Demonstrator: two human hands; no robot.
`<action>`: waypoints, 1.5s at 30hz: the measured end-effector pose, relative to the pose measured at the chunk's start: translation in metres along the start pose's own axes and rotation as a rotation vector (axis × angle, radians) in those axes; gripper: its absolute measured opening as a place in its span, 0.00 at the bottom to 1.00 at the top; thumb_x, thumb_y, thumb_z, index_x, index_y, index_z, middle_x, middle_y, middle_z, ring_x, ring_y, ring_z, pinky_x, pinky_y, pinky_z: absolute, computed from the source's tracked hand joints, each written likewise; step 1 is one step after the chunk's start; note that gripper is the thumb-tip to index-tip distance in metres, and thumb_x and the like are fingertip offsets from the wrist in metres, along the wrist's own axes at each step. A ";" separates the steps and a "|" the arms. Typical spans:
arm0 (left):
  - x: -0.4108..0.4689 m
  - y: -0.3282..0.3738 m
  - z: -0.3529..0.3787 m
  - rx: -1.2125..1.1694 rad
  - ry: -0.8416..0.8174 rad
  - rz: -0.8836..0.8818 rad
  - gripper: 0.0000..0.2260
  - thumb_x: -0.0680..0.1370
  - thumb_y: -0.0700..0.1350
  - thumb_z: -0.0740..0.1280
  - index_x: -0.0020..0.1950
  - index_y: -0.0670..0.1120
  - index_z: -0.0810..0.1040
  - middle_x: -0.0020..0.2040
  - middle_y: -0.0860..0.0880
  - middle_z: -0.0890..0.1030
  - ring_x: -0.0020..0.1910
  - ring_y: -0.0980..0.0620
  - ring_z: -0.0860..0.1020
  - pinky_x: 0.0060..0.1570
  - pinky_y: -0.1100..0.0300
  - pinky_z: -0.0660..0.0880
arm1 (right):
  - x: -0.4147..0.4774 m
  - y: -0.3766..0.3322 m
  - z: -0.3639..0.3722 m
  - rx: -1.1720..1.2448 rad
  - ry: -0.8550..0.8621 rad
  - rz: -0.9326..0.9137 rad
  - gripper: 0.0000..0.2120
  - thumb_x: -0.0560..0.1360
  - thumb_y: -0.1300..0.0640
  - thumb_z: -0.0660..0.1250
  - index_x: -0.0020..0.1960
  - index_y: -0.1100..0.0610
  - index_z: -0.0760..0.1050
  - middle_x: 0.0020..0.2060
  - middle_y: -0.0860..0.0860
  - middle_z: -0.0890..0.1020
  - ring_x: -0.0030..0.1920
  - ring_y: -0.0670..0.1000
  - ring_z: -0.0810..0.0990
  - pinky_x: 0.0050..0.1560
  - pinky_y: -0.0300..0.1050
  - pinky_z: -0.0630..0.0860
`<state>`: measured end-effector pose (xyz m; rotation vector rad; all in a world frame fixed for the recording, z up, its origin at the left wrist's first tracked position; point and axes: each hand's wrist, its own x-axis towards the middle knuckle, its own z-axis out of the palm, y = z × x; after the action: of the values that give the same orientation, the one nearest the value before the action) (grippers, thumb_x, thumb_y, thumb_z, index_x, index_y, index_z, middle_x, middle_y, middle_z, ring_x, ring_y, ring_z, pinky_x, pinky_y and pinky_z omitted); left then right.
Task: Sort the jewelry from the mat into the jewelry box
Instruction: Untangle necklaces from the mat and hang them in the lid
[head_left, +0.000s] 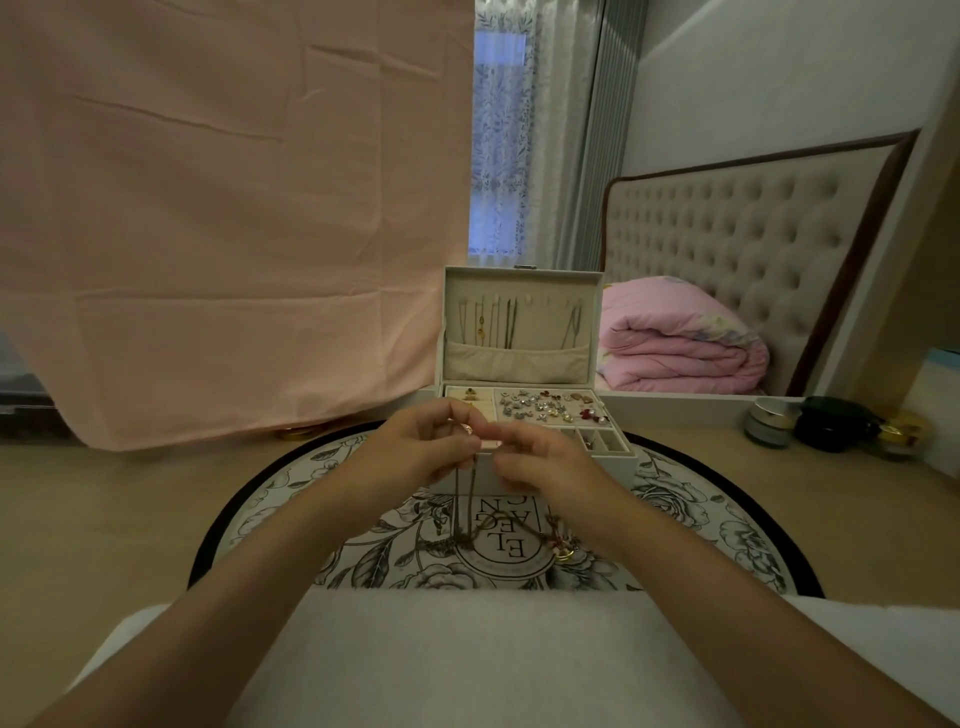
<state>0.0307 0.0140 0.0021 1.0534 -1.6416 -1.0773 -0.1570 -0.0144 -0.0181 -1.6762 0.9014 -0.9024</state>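
Both hands are raised in front of the open jewelry box (618, 457), which stands at the mat's 12 o'clock edge. The left hand (421, 447) pinches the top end of a thin necklace chain (462, 499) between thumb and fingers. The right hand (540, 462), at its 3 o'clock, has its fingers curled onto that same end, apparently working the clasp. The chain hangs straight down from the pinch, and its lower end reaches the round floral mat (701, 519).

Most of the sorting looks done:
- Several necklaces (498, 322) hang from hooks inside the lid.
- The large tray compartment at the box's 1 o'clock holds many earrings and studs (550, 408).
- A few rings (467, 397) sit in the ring rolls at 11 o'clock.
- The small front compartments at 3 o'clock look only partly filled.

A small tangle of chains and cord (540, 538) is left near the mat's centre, at 6 o'clock from the hands. A gold ring (563, 556) lies at its 4 o'clock end. The held chain has yet to be hung.

Small cosmetic jars (769, 423) stand on the table (130, 509), well off at 3 o'clock.
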 end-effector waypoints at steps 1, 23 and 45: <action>0.000 0.001 0.000 -0.028 -0.015 -0.002 0.05 0.80 0.37 0.66 0.54 0.43 0.79 0.34 0.50 0.76 0.32 0.56 0.70 0.33 0.64 0.66 | -0.001 0.000 0.000 -0.070 -0.035 -0.002 0.12 0.79 0.62 0.68 0.59 0.51 0.81 0.48 0.49 0.83 0.50 0.46 0.81 0.56 0.40 0.76; 0.002 -0.018 -0.021 -0.396 0.087 -0.148 0.13 0.83 0.42 0.57 0.41 0.44 0.76 0.27 0.52 0.59 0.28 0.53 0.60 0.27 0.61 0.70 | 0.002 0.012 -0.021 -0.480 0.204 0.024 0.03 0.76 0.55 0.73 0.43 0.49 0.83 0.32 0.42 0.79 0.32 0.38 0.76 0.41 0.40 0.75; 0.011 -0.038 -0.036 0.574 0.452 -0.278 0.09 0.82 0.46 0.60 0.45 0.47 0.75 0.38 0.48 0.77 0.34 0.50 0.74 0.31 0.60 0.66 | 0.005 0.006 0.003 -0.258 0.023 0.083 0.10 0.79 0.65 0.63 0.54 0.50 0.72 0.46 0.57 0.79 0.44 0.52 0.79 0.49 0.51 0.80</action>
<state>0.0690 -0.0133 -0.0227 1.7928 -1.4787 -0.4672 -0.1526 -0.0187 -0.0235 -1.8337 1.1341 -0.7759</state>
